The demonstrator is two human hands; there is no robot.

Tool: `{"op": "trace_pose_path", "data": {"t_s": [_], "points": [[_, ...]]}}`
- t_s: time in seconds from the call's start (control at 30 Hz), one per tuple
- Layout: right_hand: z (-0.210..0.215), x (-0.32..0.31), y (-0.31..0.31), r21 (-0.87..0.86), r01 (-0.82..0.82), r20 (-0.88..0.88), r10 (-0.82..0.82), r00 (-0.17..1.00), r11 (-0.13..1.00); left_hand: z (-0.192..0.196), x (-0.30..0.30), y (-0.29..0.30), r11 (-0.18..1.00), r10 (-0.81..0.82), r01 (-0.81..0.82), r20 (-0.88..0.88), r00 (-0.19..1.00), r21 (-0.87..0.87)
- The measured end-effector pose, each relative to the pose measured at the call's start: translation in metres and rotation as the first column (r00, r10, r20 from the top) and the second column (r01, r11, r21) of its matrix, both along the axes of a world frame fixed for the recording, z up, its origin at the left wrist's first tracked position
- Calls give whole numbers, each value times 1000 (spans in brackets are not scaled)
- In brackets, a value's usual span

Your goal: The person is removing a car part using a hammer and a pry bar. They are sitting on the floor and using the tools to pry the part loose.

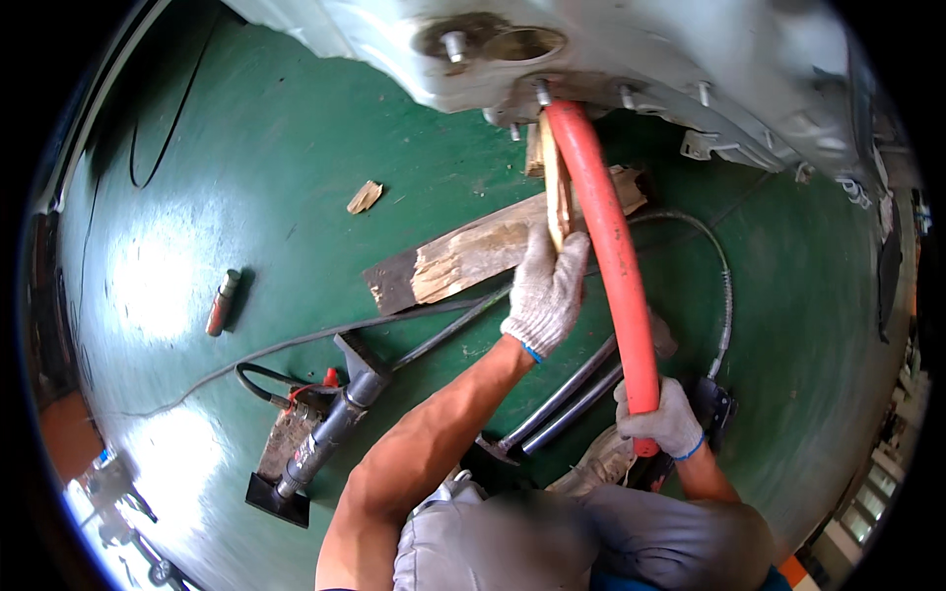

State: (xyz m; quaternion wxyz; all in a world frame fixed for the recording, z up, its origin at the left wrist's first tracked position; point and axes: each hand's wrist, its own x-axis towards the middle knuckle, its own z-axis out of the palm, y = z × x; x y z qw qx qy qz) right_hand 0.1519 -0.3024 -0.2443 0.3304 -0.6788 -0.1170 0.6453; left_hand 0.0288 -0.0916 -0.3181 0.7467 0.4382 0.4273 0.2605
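My right hand (665, 422), in a knitted white glove with a blue cuff edge, is closed round the lower end of a long, curved red bar (616, 256). The bar's far end reaches up to a stud under a silvery vehicle body (631, 44). Further forward, my left hand (548, 294), gloved the same way, grips the near end of a narrow, splintered wood strip (554, 182). This strip runs alongside the red bar up toward the same stud. Beneath the left hand lies a weathered wooden plank (478, 248) with a torn surface.
A hydraulic ram (330, 428) with a hose lies left of my forearm. Beyond it are a small red-and-metal cylinder (223, 303) and a wood chip (365, 197). Metal rods (567, 399) lie between my arms. A grey hose (727, 286) curves at right over the green floor (296, 128).
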Motion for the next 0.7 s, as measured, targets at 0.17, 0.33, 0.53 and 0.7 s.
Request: {"op": "trace_pose_path", "data": {"t_s": [0.17, 0.33, 0.53, 0.7], "points": [[-8, 0, -1, 23, -26, -67, 28, 997, 999, -8, 1, -3, 973, 83, -63, -83, 993, 222], [-3, 1, 3, 13, -9, -110, 10, 994, 1000, 1, -1, -4, 884, 166, 74, -458, 873, 462], [-12, 0, 2, -11, -9, -74, 8, 997, 1000, -4, -2, -6, 871, 189, 45, -420, 888, 488], [-18, 3, -4, 2, -6, -104, 6, 995, 1000, 2, -16, 10, 969, 17, 44, 244, 970, -243]]}}
